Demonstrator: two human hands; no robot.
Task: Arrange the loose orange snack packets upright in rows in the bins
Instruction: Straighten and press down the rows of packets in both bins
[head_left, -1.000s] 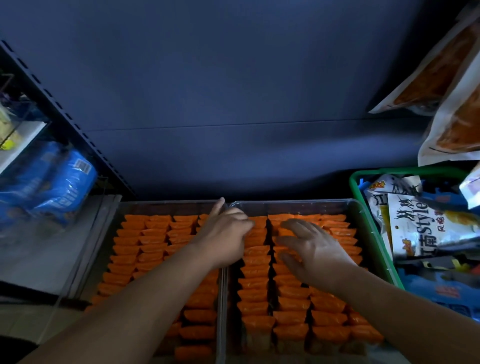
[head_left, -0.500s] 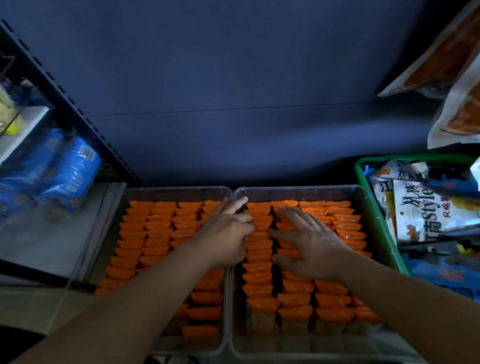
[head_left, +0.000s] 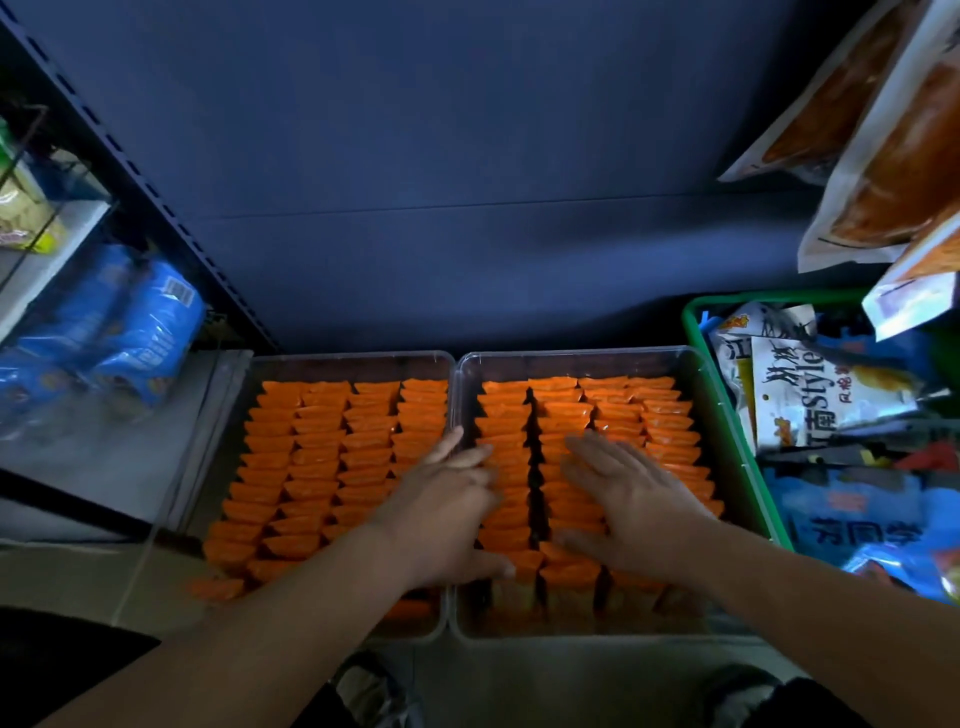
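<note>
Head view: two released grips pressing flat on rows of orange snack packets.
Two clear plastic bins sit side by side on a shelf, the left bin (head_left: 353, 357) and the right bin (head_left: 582, 352), each filled with orange snack packets (head_left: 311, 457) standing upright in four rows. The left grip (head_left: 447, 509) lies with fingers straight across the walls where the bins meet, its thumb on the right bin's near packets. The right grip (head_left: 634, 504) rests spread and flat on the right bin's middle rows, grasping nothing. A green basket (head_left: 737, 457) of mixed snack bags stands just right of the bins; blue packages (head_left: 145, 322) lie to the left.
</note>
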